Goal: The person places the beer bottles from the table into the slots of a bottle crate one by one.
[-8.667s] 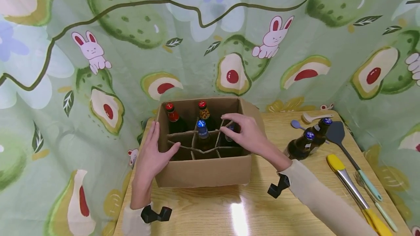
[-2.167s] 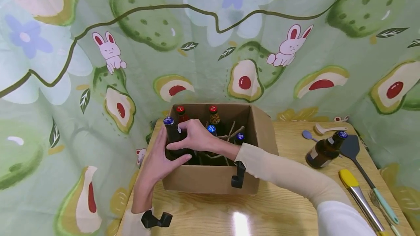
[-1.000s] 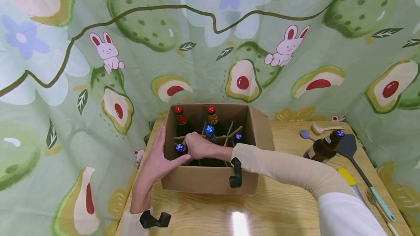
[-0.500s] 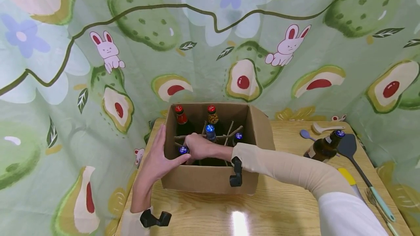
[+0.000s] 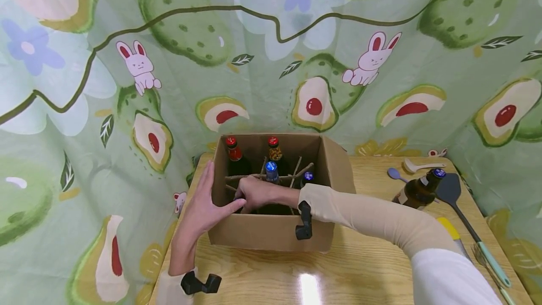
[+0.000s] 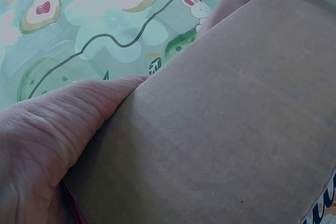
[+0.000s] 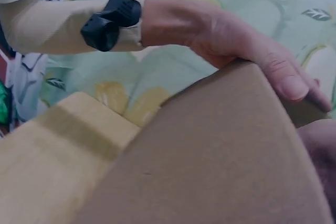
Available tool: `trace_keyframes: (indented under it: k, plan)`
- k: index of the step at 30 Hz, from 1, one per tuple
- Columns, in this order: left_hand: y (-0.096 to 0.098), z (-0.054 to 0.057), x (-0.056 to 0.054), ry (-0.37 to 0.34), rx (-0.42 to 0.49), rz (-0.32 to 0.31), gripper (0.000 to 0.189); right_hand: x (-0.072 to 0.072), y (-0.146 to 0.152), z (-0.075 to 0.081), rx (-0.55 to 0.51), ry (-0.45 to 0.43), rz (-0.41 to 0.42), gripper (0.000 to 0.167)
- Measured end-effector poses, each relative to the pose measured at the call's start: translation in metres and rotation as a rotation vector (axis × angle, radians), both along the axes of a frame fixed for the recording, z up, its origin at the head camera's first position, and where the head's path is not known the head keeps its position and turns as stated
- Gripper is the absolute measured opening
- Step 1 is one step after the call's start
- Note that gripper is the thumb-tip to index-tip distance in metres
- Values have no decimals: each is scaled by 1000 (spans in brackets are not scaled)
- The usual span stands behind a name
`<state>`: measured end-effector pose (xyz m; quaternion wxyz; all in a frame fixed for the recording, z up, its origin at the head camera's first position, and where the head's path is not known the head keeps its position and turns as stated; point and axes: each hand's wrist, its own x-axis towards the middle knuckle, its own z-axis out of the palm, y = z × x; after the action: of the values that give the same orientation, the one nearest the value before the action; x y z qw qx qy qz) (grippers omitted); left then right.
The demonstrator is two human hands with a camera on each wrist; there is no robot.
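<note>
A cardboard box (image 5: 271,233) with cardboard dividers stands on the table. Inside it my right hand (image 5: 255,193) grips a blue-capped beer bottle (image 5: 238,197) in the front left compartment; hand and thumb hide nearly all of it. My left hand (image 5: 203,207) rests at the box's front left corner, fingers straight along the outer left side, thumb over the front rim. Also in the box are a red-capped bottle (image 5: 234,152), another with a patterned neck (image 5: 274,151), and two blue-capped bottles (image 5: 271,171). In the left wrist view, my left hand (image 6: 63,129) touches the cardboard (image 6: 210,103).
On the right of the table (image 5: 271,276) stands a brown beer bottle (image 5: 415,194). Around it lie a pale ladle (image 5: 410,166), a purple spoon (image 5: 394,173), a dark spatula (image 5: 449,189), yellow-tipped tongs (image 5: 449,228) and a fork (image 5: 480,252). A printed curtain (image 5: 254,84) hangs behind.
Earlier, one of two bottles at the right left the table. My right hand brought a blue-capped bottle over the front left compartment and lowered it; its cap then shifted right, under my left thumb.
</note>
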<state>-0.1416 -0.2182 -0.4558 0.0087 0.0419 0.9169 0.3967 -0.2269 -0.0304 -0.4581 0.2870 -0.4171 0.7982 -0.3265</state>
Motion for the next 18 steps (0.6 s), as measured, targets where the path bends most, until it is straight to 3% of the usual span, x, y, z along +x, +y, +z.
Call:
trace_keyframes:
  k: [4, 9, 15, 18]
  plan:
    - [0, 0, 0, 9, -3, -2, 126, -3, 2, 7, -7, -104, 5, 21]
    - [1, -2, -1, 14, 6, -7, 126, -3, 6, 21, -15, -94, 16, 33]
    - [0, -4, 0, 2, 25, -6, 125, 4, 25, 37, -35, 30, 46, 34]
    - [0, -2, -1, 0, 15, -7, 125, 11, 43, 48, -47, 104, 19, 40]
